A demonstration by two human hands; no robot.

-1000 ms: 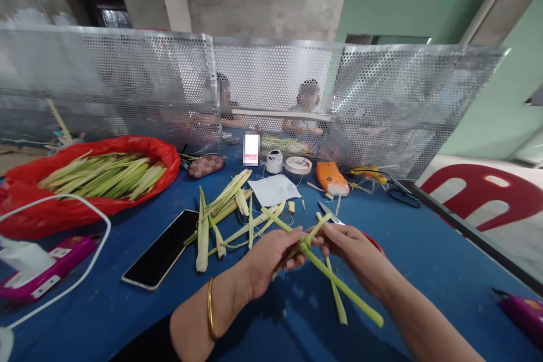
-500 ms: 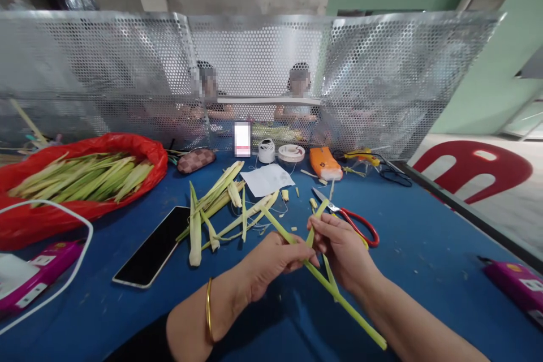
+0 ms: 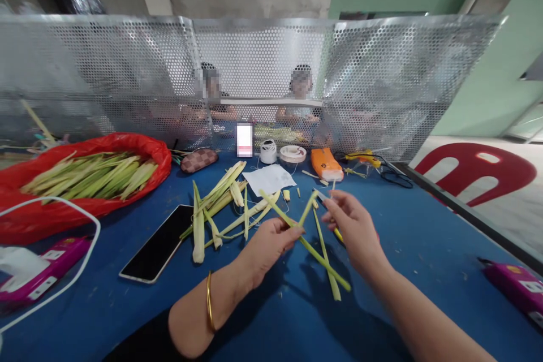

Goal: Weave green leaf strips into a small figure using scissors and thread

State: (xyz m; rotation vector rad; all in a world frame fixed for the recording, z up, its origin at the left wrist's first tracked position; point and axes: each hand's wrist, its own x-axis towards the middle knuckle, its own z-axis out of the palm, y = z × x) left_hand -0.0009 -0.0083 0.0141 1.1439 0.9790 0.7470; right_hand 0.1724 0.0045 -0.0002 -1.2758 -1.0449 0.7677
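Observation:
My left hand (image 3: pixel 278 240) is closed, its thumb and fingers pinching a green leaf strip (image 3: pixel 326 263) that runs slantwise past both sides of the hand. A folded end (image 3: pixel 308 209) of strip rises from the pinch and makes a V with it. Another narrow strip (image 3: pixel 323 243) crosses below on the right; whether it is joined cannot be made out. My right hand (image 3: pixel 354 226) is over the scissors (image 3: pixel 321 195), fingers slightly bent and apart, holding no strip. The blade tips show beside the fingers, while the red handles are mostly hidden beneath the hand.
Loose leaf pieces (image 3: pixel 198 232) lie left of centre, near a black phone (image 3: pixel 156 246). A red bag (image 3: pixel 156 172) holds more leaves. White paper (image 3: pixel 269 178), thread (image 3: pixel 268 151), a tape roll (image 3: pixel 292 153) and an orange packet (image 3: pixel 326 164) stand before the perforated metal screen (image 3: pixel 258 56).
My right hand has let go of the folded strip and moved right, over the scissors. My left hand still pinches the strip, whose lower end has swung up and left.

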